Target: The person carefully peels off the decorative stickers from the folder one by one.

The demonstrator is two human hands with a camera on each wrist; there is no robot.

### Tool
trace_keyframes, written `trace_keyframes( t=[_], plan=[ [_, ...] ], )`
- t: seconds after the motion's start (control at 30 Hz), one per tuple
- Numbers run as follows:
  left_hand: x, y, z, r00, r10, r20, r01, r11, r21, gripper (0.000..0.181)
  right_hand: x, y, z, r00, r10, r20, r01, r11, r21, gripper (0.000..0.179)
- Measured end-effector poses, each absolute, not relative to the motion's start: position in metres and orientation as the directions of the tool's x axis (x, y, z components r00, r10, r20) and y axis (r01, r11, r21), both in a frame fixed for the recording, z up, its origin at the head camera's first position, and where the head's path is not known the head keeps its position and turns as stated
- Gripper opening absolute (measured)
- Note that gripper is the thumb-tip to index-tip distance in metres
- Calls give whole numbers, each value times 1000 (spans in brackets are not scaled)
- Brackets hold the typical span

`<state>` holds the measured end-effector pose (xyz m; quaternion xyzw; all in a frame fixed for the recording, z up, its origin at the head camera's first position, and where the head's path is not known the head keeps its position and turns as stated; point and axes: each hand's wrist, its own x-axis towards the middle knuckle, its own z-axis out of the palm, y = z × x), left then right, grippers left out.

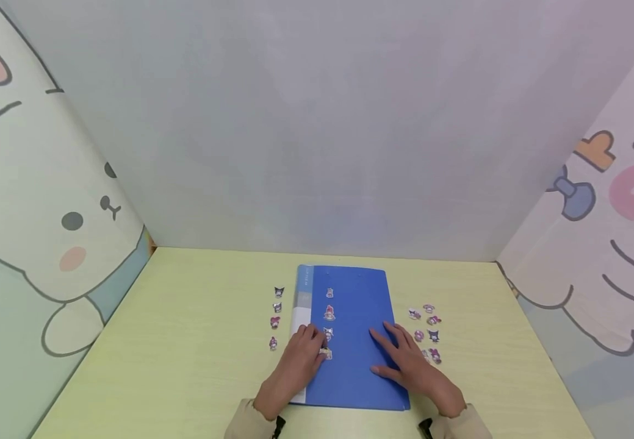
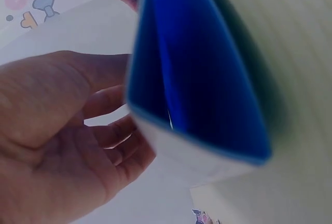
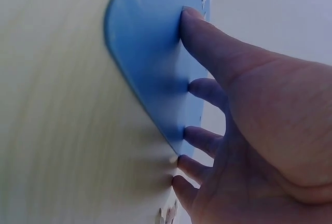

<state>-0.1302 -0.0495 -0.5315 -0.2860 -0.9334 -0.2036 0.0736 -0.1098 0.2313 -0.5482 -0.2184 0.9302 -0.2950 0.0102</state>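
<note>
A blue folder (image 1: 351, 384) lies on the table with a column of small cartoon stickers down its left part, such as the pink-and-white sticker (image 1: 329, 313). My left hand (image 1: 301, 355) reaches over the folder's pale spine; its thumb and forefinger pinch the lowest sticker (image 1: 327, 353) at its left side, and partly cover it. In the left wrist view the folder's open end (image 2: 207, 79) hides the fingertips. My right hand (image 1: 409, 363) rests spread over the folder's right edge. Its thumb and fingertips (image 3: 193, 14) touch the cover, while the outer fingers reach the table.
Left of the folder, several stickers stand in a column, among them a dark one (image 1: 279, 292). More stickers (image 1: 433, 335) lie in a loose group to the right, some partly behind my right hand. A pale wall (image 1: 317, 152) rises behind the table (image 1: 196, 341).
</note>
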Motion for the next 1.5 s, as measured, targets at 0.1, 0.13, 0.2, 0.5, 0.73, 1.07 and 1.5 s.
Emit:
trace_keyframes(
  t=[0.1, 0.13, 0.2, 0.5, 0.73, 1.07, 1.5],
  plan=[
    [-131, -50, -531, -815, 511, 272, 578, 739, 345, 16, -111, 233, -553, -905, -410, 112, -403, 746, -530, 72],
    [-131, -50, -531, -813, 511, 279, 582, 733, 352, 15, -111, 234, -556, -906, -408, 115, -405, 752, -520, 72],
    [-132, -50, -531, -809, 510, 291, 587, 719, 373, 13, -112, 235, -561, -906, -406, 120, -407, 758, -509, 72],
    [-130, -49, -534, -791, 499, 354, 611, 677, 410, 14, -114, 235, -568, -915, -391, 101, -380, 751, -540, 74],
    [-126, -49, -531, -818, 485, 307, 574, 685, 448, 9, -114, 235, -567, -920, -383, 86, -367, 760, -536, 75],
    [-123, -57, -533, -816, 469, 337, 577, 648, 496, 11, -111, 235, -563, -909, -394, 134, -402, 747, -530, 72],
    [-124, -79, -536, -830, 401, 387, 555, 659, 507, 16, -113, 238, -571, -917, -382, 114, -383, 767, -515, 74]
  ],
)
